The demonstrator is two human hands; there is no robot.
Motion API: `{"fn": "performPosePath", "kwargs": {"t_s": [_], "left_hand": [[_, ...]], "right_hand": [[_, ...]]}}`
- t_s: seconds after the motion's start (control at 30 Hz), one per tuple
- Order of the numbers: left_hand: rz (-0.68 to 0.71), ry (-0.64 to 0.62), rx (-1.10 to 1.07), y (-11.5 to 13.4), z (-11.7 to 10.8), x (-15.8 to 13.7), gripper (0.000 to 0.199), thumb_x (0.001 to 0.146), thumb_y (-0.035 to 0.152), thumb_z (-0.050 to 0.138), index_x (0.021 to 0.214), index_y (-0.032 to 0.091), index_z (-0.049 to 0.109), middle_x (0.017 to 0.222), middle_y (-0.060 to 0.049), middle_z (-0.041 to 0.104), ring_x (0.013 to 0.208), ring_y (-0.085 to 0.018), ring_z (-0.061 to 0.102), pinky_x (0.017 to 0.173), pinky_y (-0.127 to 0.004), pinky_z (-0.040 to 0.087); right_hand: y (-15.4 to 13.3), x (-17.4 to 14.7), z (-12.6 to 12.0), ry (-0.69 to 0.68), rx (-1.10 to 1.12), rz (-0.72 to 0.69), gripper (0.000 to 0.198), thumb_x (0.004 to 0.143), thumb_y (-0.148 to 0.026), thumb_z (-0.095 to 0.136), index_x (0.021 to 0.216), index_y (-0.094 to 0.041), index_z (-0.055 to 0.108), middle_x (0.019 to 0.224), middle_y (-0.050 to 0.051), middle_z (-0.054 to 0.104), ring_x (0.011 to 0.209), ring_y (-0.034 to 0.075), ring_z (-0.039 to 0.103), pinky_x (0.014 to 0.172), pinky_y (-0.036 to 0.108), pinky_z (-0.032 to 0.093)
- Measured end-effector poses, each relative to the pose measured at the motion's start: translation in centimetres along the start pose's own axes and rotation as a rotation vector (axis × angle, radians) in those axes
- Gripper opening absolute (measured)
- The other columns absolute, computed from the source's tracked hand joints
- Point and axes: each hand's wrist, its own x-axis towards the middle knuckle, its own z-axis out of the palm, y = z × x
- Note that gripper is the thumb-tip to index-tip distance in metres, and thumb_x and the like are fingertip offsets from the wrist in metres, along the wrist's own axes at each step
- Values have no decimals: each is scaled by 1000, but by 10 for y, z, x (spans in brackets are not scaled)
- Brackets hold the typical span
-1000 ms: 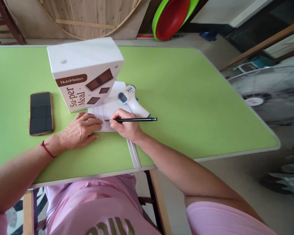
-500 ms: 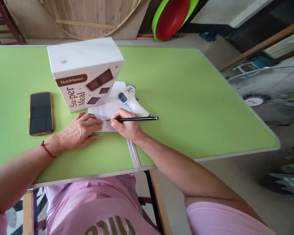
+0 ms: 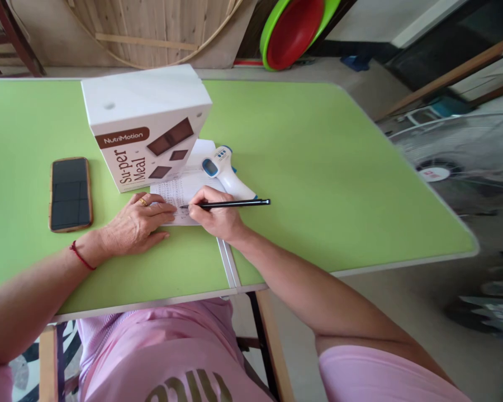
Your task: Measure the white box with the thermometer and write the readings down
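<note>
My right hand (image 3: 216, 214) is closed round a black pen (image 3: 243, 203), its tip at the written sheet of paper (image 3: 184, 187). Rows of small handwriting cover part of the paper, too small to read. My left hand (image 3: 138, 223) lies flat with its fingers on the paper's left edge, holding nothing. A white and blue infrared thermometer (image 3: 230, 176) rests on the paper's right side, just beyond my right hand. Behind my left hand stands a white NutriMotion box (image 3: 151, 134), which hides part of the paper.
A phone (image 3: 70, 194) in a brown case lies left of the box on the green table (image 3: 318, 167). A metal seam (image 3: 227, 262) crosses the tabletop near its front edge. A fan (image 3: 440, 167) stands beyond the right edge, and red and green basins (image 3: 295, 33) lean behind.
Almost nothing differs. The pen's rear end has tilted very slightly, while both hands keep their places.
</note>
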Motion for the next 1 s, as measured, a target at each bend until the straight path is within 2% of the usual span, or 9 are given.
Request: {"fn": "performPosePath", "kwargs": {"t_s": [0.27, 0.47, 0.7, 1.0], "left_hand": [[-20, -22, -11, 0, 0, 0, 35, 100, 35, 49, 124, 15, 65, 130, -13, 69, 122, -30, 56, 102, -48, 43], [6, 8, 5, 0, 0, 1, 35, 100, 35, 50, 122, 12, 65, 128, -13, 70, 120, -31, 57, 99, -48, 44], [-8, -13, 2, 1, 0, 0, 35, 100, 35, 49, 124, 14, 65, 129, -13, 69, 121, -30, 57, 102, -48, 44], [9, 9, 9, -1, 1, 0, 36, 101, 36, 49, 123, 13, 65, 128, -13, 69, 120, -31, 58, 99, -48, 45]], "right_hand": [[1, 0, -1, -9, -8, 17, 21, 80, -33, 62, 66, -23, 50, 55, -4, 57, 48, 11, 46, 49, 25, 40], [3, 0, -1, 51, 0, 13, 18, 78, -29, 61, 65, -23, 51, 54, -4, 56, 47, 11, 45, 48, 25, 39], [4, 0, -1, 24, -17, 11, 21, 81, -33, 62, 66, -23, 51, 56, -3, 57, 49, 11, 47, 50, 25, 41], [2, 1, -3, 10, 5, 15, 18, 78, -28, 62, 65, -23, 51, 54, -4, 56, 47, 10, 45, 49, 25, 40]]}}
